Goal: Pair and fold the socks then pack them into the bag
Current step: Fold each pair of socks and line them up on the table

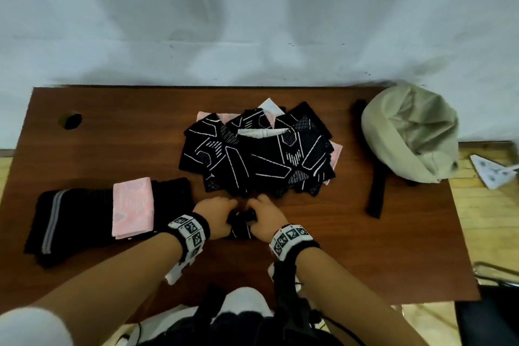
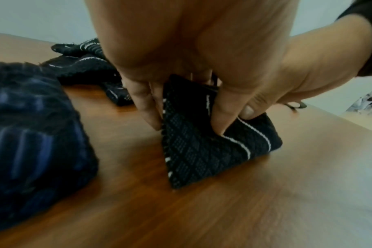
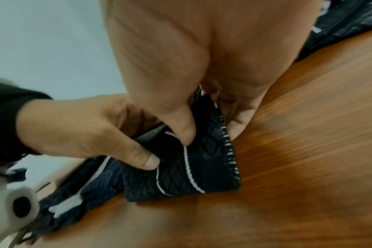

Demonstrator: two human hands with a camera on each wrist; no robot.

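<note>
Both hands hold one folded black sock with white lines (image 1: 242, 224) (image 2: 202, 151) (image 3: 191, 167) just above the table's near middle. My left hand (image 1: 216, 215) (image 2: 181, 104) pinches its edge between thumb and fingers. My right hand (image 1: 266, 218) (image 3: 202, 134) pinches it from the other side. A heap of black patterned, pink and white socks (image 1: 258, 154) lies behind the hands. The open beige bag (image 1: 410, 135) sits at the table's far right corner.
Folded dark socks (image 1: 70, 222) with a pink folded pair (image 1: 133, 206) on top lie at the left. The bag's black strap (image 1: 376, 182) runs across the brown table (image 1: 112, 135). A round cable hole (image 1: 70, 120) is far left. A chair (image 1: 494, 303) stands right.
</note>
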